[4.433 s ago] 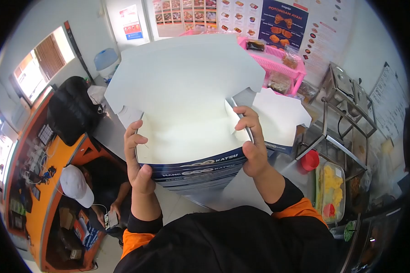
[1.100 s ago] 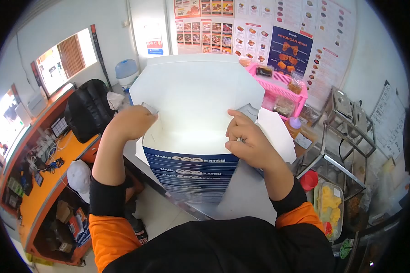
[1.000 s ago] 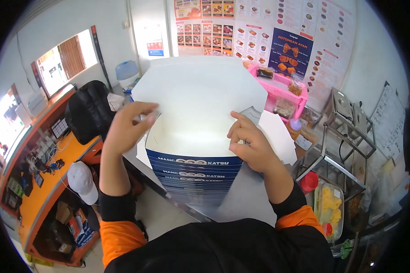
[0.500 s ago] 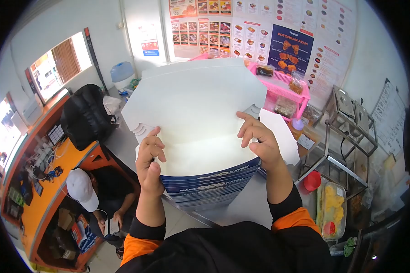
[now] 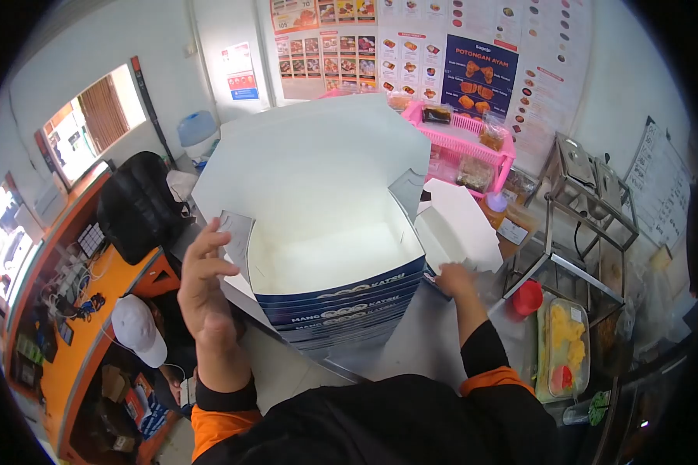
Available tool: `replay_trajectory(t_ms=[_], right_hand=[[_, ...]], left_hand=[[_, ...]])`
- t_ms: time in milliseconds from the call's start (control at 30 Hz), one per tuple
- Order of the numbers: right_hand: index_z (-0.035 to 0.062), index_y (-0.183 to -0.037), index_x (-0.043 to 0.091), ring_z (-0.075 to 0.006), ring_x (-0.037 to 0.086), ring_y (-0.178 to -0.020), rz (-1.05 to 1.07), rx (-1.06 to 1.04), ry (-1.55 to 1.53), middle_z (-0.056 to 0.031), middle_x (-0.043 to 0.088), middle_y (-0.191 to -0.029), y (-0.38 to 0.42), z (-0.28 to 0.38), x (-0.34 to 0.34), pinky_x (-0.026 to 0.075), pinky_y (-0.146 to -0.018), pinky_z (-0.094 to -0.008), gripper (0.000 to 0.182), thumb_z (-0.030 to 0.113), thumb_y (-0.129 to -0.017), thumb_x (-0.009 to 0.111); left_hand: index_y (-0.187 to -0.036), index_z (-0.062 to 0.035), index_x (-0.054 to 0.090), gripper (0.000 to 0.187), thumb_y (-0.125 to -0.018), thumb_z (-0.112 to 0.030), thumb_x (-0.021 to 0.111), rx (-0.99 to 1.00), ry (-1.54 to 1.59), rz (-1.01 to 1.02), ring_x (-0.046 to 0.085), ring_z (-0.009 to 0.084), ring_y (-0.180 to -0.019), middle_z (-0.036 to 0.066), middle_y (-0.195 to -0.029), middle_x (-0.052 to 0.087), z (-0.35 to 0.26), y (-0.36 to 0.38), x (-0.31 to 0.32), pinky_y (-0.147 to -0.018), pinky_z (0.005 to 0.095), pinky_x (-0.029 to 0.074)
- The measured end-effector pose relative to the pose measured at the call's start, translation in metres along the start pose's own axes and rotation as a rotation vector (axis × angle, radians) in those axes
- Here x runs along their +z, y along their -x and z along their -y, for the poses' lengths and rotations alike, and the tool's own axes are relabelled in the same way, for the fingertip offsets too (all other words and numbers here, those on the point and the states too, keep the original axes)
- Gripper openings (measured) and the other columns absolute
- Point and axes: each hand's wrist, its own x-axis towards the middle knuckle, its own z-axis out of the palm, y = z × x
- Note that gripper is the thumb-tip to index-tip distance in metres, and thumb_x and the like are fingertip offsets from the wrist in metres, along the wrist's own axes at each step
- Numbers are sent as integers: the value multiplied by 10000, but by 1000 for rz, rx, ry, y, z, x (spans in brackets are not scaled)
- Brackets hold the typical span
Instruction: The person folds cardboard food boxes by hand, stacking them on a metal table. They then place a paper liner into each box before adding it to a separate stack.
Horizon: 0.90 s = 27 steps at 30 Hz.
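Note:
A tall stack of nested blue-and-white paper boxes stands before me, the top one empty with its white lid raised and its side flaps spread. My left hand is raised beside the stack's left side, fingers apart, holding nothing. My right hand is at the front edge of a smaller open white box right of the stack, fingers curled against that edge; its fingertips are partly hidden.
Behind stands a pink basket with packets. At right are a metal rack, a red cup and a clear food container. A person in a white cap sits at lower left, near an orange desk.
My left hand has moved off the top box's flap, left and slightly down. My right hand has dropped to the smaller box. The top box's side flaps now spread outward, showing its interior.

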Motion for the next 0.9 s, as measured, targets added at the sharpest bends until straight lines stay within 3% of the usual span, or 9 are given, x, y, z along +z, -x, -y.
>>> replay_trajectory(t_ms=[100,200,233,367,533,633,733,767,900], right_hand=[[134,-1041,626,-250,527,-1062,-44,70,12,-61,585,-1097,3,-18,12,210,-941,-685,274,279,-835,520],[130,-940,665,-245,551,-1020,-416,51,-260,-63,611,-1030,19,-38,1,224,-910,-694,207,248,-828,537],[111,-909,669,-245,589,-930,-514,34,-390,-93,631,-962,21,-46,0,369,-871,-563,190,202,-775,570],[47,-777,660,-281,618,-714,-281,-120,-791,-133,645,-755,27,-87,-13,475,-651,-309,185,154,-672,552],[11,-798,608,-294,579,-752,-701,-299,-769,-155,598,-773,69,-103,-25,446,-690,-363,127,62,-695,552],[17,-802,543,-300,519,-797,-956,-504,-686,-138,537,-799,123,-101,-58,401,-707,-357,67,-5,-740,533],[22,-788,541,-286,501,-746,-1092,-664,-792,-113,517,-764,179,-95,-99,393,-679,-341,65,-4,-731,557],[25,-788,542,-282,497,-742,-1101,-756,-733,-105,513,-758,195,-91,-113,391,-678,-340,69,-9,-730,560],[42,-794,552,-276,507,-769,-1159,-1072,-508,-100,507,-803,231,-80,-160,394,-704,-332,77,20,-732,592]], left_hand=[[-901,-48,574,547,-758,-574,527,145,-33,17,319,379,-1252,214,-1180,469,-20,-5,-6,-1023,522,209],[-885,-50,571,472,-767,-506,565,236,10,27,349,385,-1220,210,-1138,474,-41,-2,9,-999,514,256],[-854,-53,578,480,-744,-520,598,228,37,31,373,377,-1200,187,-1115,490,-49,0,17,-984,493,277],[-816,-53,587,345,-679,-353,690,162,108,176,403,358,-1165,163,-1091,482,-67,5,56,-957,446,309],[-853,-41,589,323,-648,-262,705,141,116,401,411,338,-1141,172,-1100,480,-82,15,95,-937,435,333],[-1087,-34,528,524,-670,-300,701,-21,62,448,399,346,-1170,198,-1209,430,-88,19,112,-936,450,342],[-1331,-48,305,793,-706,-363,677,-361,110,276,363,368,-1215,214,-1337,318,-105,11,141,-956,446,336],[-1414,-75,92,920,-747,-394,639,-437,109,321,313,398,-1247,208,-1417,191,-100,3,144,-977,441,320],[-1397,13,105,856,-754,-238,611,-577,274,222,350,358,-1227,234,-1390,241,-99,-33,157,-982,364,325]])
